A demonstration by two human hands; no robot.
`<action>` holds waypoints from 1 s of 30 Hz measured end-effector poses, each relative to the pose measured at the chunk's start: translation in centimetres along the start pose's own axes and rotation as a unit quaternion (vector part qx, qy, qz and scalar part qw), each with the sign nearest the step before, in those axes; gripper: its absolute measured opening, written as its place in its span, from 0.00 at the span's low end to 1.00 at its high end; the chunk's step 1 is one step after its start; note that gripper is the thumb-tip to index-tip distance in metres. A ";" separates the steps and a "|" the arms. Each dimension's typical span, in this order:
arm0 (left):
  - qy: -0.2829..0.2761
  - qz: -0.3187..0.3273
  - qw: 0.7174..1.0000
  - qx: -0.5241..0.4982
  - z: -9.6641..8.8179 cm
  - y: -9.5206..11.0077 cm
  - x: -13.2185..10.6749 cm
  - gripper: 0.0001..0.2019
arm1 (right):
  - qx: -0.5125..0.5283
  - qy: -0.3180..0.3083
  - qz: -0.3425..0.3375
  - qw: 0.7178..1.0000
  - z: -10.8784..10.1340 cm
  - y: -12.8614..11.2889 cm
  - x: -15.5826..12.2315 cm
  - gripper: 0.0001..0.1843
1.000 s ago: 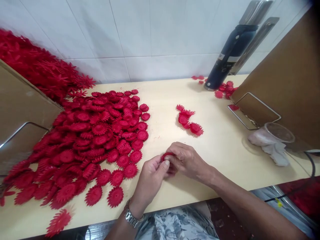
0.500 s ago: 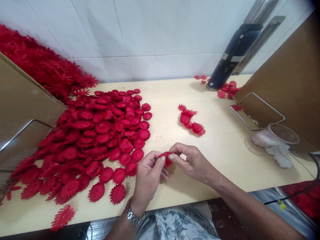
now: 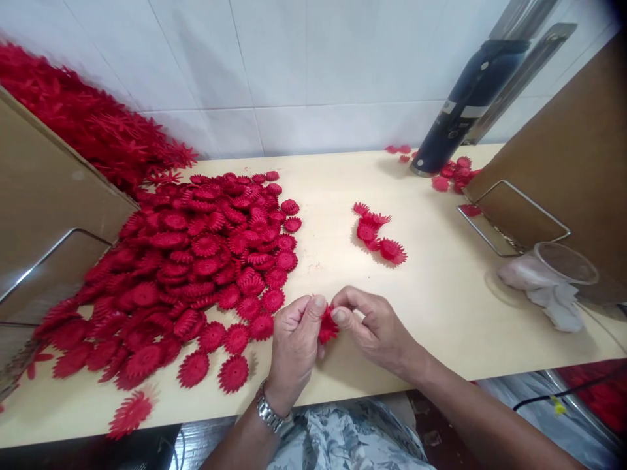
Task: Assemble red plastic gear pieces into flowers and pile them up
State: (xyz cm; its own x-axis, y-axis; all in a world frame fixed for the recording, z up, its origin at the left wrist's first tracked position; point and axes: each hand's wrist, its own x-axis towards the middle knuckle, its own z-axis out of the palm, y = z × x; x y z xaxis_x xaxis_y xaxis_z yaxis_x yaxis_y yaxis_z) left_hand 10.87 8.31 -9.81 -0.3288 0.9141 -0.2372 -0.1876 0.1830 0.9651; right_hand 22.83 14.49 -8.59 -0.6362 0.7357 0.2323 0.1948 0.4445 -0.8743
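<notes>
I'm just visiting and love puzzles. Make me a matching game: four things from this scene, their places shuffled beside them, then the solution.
Things:
1. silver wristwatch
2. dark blue bottle
3. clear plastic container
4. red flower piece being handled

Places:
A. next to crumpled white tissue
B. between the left hand and the right hand
C. on the left wrist
D. near the tiled wall

Pairs: 1-C, 2-D, 3-A, 4-B

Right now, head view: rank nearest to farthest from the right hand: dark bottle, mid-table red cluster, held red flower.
1. Held red flower: just left of the right hand.
2. Red cluster: mid-table, beyond it.
3. Dark bottle: back right, by wall.
</notes>
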 end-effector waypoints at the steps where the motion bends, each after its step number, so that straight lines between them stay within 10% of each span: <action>1: -0.001 0.000 1.000 -0.001 0.0 0.1 0.0 0.21 | -0.014 0.007 -0.026 1.000 -0.3 -0.1 0.1 0.11; 7: -0.051 -0.025 0.998 -0.034 0.0 0.2 -0.1 0.19 | -0.056 -0.032 -0.083 0.994 -0.6 -0.7 0.6 0.09; 11: -0.124 -0.016 0.992 -0.024 -0.2 0.3 -0.3 0.11 | -0.135 0.080 -0.056 0.986 -2.0 0.7 1.4 0.10; 14: -0.088 -0.031 0.994 -0.060 -0.3 0.6 -0.2 0.07 | -0.343 0.193 -0.042 0.919 -4.8 3.0 2.3 0.12; 18: -0.027 -0.053 0.992 -0.112 -0.3 0.9 0.4 0.07 | -0.530 0.137 0.011 0.837 -7.4 5.0 2.7 0.11; 24: 0.054 -0.034 0.995 -0.080 -0.4 0.8 1.0 0.08 | -0.229 0.011 -0.076 0.970 -4.3 1.2 1.7 0.13; 30: 0.044 0.021 0.997 -0.055 -0.6 0.3 0.8 0.06 | -0.067 -0.040 -0.027 0.997 -0.9 -0.5 1.4 0.06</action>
State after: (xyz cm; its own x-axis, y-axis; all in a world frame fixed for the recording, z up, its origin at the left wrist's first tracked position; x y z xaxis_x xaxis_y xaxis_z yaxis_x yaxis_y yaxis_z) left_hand 10.00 8.90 -9.80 -0.4176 0.8842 -0.2095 -0.2709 0.0990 0.9575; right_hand 22.53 15.72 -7.40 -0.7055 0.6676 0.2376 0.2538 0.5511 -0.7949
